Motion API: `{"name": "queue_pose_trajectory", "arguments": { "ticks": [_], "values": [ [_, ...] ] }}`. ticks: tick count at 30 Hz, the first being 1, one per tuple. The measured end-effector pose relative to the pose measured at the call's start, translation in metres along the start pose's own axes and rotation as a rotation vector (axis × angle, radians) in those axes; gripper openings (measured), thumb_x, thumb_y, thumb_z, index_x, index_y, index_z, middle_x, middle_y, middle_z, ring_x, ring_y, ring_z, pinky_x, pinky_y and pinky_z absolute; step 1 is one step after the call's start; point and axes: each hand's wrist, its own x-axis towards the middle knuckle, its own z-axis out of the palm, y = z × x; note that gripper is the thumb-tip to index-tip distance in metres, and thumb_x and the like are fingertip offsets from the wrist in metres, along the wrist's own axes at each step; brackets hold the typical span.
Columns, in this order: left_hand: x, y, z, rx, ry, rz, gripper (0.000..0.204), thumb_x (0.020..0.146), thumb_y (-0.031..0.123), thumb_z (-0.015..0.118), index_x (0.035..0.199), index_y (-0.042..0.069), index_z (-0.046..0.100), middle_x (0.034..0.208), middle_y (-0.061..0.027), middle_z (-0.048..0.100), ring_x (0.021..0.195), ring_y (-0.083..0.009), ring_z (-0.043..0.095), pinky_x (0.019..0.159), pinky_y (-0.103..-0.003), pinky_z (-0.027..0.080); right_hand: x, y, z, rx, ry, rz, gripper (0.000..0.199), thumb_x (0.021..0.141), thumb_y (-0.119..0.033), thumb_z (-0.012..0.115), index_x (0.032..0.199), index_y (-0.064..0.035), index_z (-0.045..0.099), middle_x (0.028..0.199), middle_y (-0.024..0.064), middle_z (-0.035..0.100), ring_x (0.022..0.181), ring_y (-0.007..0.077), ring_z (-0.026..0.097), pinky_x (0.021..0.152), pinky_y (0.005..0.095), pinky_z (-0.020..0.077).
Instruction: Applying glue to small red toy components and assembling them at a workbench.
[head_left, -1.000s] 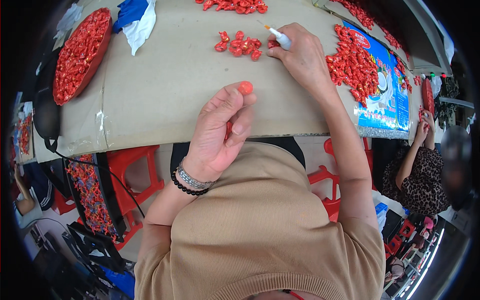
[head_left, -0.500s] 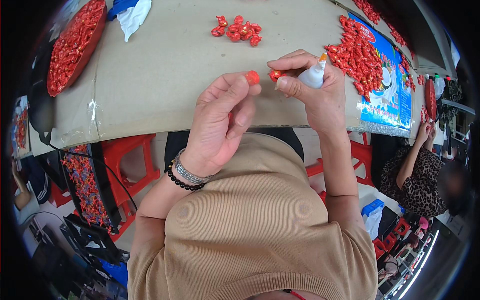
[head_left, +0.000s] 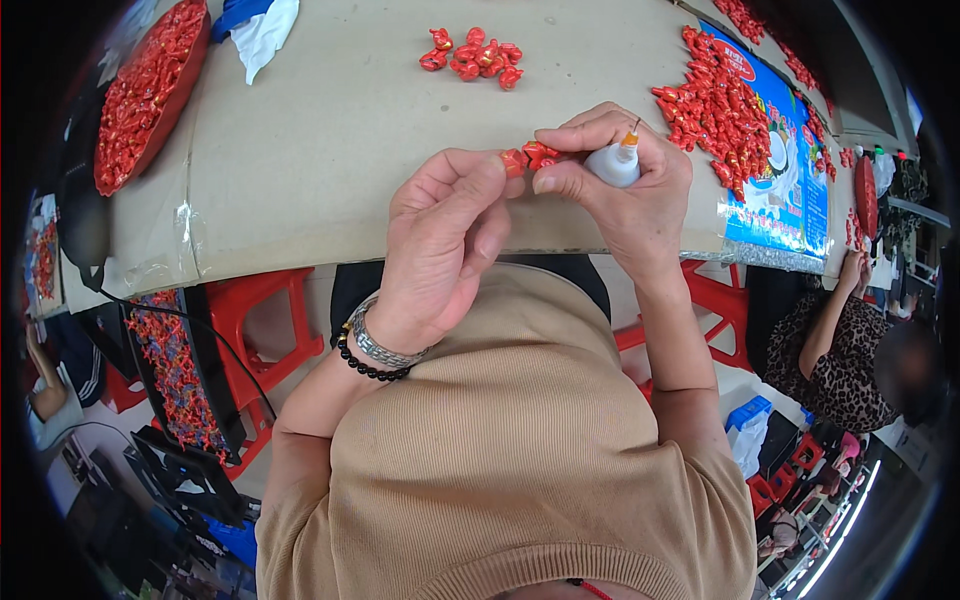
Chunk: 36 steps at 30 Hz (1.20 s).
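Note:
My left hand pinches a small red piece at its fingertips, over the near edge of the cardboard-covered table. My right hand holds a second small red piece between thumb and forefinger, touching the first one. The same hand also grips a small white glue bottle with an orange nozzle pointing up. A little heap of red pieces lies farther back on the table.
A large pile of red pieces lies on a blue printed sheet at the right. A round red tray full of pieces sits far left, next to blue and white cloths. Red stools stand below. Another person sits at the right.
My right hand came back from the far heap with a red piece and the glue bottle. Both hands have met at the table's near edge, pressing their pieces together.

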Motion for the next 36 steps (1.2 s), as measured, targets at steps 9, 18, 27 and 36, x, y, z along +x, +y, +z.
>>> {"name": "queue_pose_trajectory", "arguments": {
  "ticks": [9,18,27,36],
  "values": [
    [0.000,0.003,-0.001,-0.017,0.002,-0.025,0.012,0.094,0.016,0.059,0.089,0.005,0.060,0.083,-0.0053,0.065,0.048,-0.0035,0.042,0.038,-0.018,0.026,0.001,0.004,0.001,-0.004,-0.029,-0.049,0.024,0.065,0.002,0.080,0.087,-0.0003,0.071,0.083,0.0065,0.066,0.075,0.0118,0.061,0.067,0.0237,0.0474],
    [-0.007,-0.003,-0.002,0.006,-0.006,0.014,0.011,0.093,0.013,0.060,0.087,0.005,0.059,0.081,-0.0067,0.066,0.047,-0.0044,0.041,0.040,-0.018,0.027,-0.006,0.010,0.001,-0.003,-0.079,-0.119,0.022,0.066,-0.001,0.081,0.086,-0.0015,0.071,0.078,0.0058,0.066,0.071,0.0122,0.061,0.063,0.0241,0.0469],
    [0.003,-0.004,0.003,0.224,0.022,0.189,0.007,0.091,0.006,0.061,0.087,0.002,0.059,0.072,-0.0033,0.063,0.047,-0.0026,0.040,0.041,-0.018,0.028,-0.002,0.022,0.005,0.122,-0.042,-0.080,0.022,0.063,0.000,0.081,0.082,-0.0008,0.070,0.073,0.0066,0.065,0.066,0.0156,0.062,0.058,0.0256,0.0477],
    [0.004,0.003,-0.001,0.351,0.051,0.185,0.009,0.092,0.010,0.060,0.084,0.006,0.058,0.067,0.0032,0.057,0.052,0.0001,0.043,0.043,-0.018,0.032,0.000,0.026,0.009,0.076,-0.105,-0.081,0.019,0.068,-0.006,0.081,0.080,-0.0005,0.067,0.073,0.0085,0.064,0.067,0.0182,0.060,0.060,0.0285,0.0462]
  ]
}}
